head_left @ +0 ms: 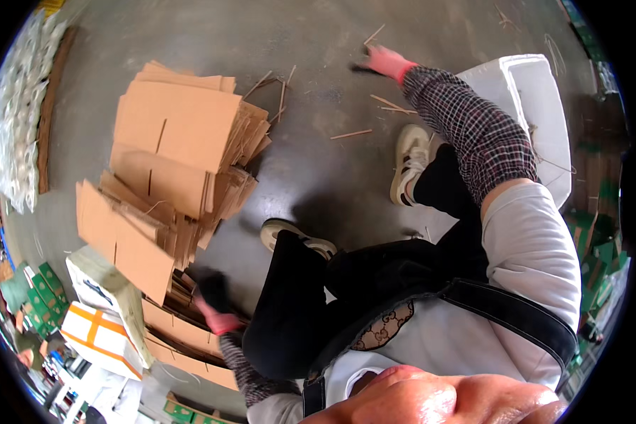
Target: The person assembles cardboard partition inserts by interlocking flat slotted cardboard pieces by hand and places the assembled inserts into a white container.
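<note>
My right hand (385, 62), in a pink glove with dark fingers, reaches out low over the floor at the top. A thin brown strip (374, 34) lies just beyond it; whether the fingers touch it I cannot tell. At the lower left my left hand (216, 297), gloved in black and pink, is smeared by motion beside flattened cardboard boxes (184, 328). Its fingers do not show clearly. A tall, uneven stack of flattened brown cardboard boxes (173, 116) leans on the floor to the left, some with dark slots.
A white foam box (551, 120) stands at the right, by my right arm. More thin strips (351, 133) are scattered on the grey floor (318, 42). White boxes, one with orange tape (92, 328), stand lower left. Wrapped goods (21, 113) line the far left.
</note>
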Demonstrator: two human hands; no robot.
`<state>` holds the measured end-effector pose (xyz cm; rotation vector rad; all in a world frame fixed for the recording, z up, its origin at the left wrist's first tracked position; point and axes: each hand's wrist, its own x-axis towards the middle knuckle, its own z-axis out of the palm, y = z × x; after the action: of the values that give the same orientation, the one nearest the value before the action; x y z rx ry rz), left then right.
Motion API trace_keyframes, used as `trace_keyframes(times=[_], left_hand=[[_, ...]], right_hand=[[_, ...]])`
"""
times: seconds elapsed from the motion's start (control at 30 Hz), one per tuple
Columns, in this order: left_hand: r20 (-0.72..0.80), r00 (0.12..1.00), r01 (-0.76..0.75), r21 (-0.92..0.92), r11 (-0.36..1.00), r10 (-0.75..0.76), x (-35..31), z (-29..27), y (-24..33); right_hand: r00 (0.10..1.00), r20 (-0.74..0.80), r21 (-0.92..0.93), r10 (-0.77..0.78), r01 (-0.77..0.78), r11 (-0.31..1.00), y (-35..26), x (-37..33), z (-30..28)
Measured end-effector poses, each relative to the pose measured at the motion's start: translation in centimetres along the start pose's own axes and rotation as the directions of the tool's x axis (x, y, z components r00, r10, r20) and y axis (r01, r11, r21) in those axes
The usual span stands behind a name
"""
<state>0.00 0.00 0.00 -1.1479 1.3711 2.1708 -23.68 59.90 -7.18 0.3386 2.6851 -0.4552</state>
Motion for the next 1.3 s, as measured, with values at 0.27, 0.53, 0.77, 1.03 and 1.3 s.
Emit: trace_keyframes(times=[0.27,0.53,0.77,1.03,1.3], left_hand=[[0.477,0.815,-0.285,0.824,0.49,-0.328,10.4,13.9,-10.8],[0.601,0.671,-0.156,0.687,0.709,-0.434,10.5,21.0,-11.2],[0.475,0.863,-0.351,0.808,0.473,-0.172,13.2,10.0,-14.2],[0.687,0.703,-0.584,0.705,0.402,-0.184,13.7,9.8,-13.5],[0.614,0.759,-0.261,0.592,0.762,-0.217,11.8,12.0,-10.9]], right_hand=[[0.968,-0.117,-0.286,-0.223,0.182,0.941,1.8,-7.7,19.5],[0.734,-0.544,-0.018,-0.406,0.473,0.881,-6.7,7.6,16.1],[0.858,-0.068,-0.139,-0.508,0.496,0.857,-17.5,13.1,13.5],[0.667,-0.163,-0.41,-0.727,0.624,0.665,-14.4,5.2,19.2],[0.789,-0.221,-0.303,-0.573,0.503,0.81,1.9,-2.7,-4.8]])
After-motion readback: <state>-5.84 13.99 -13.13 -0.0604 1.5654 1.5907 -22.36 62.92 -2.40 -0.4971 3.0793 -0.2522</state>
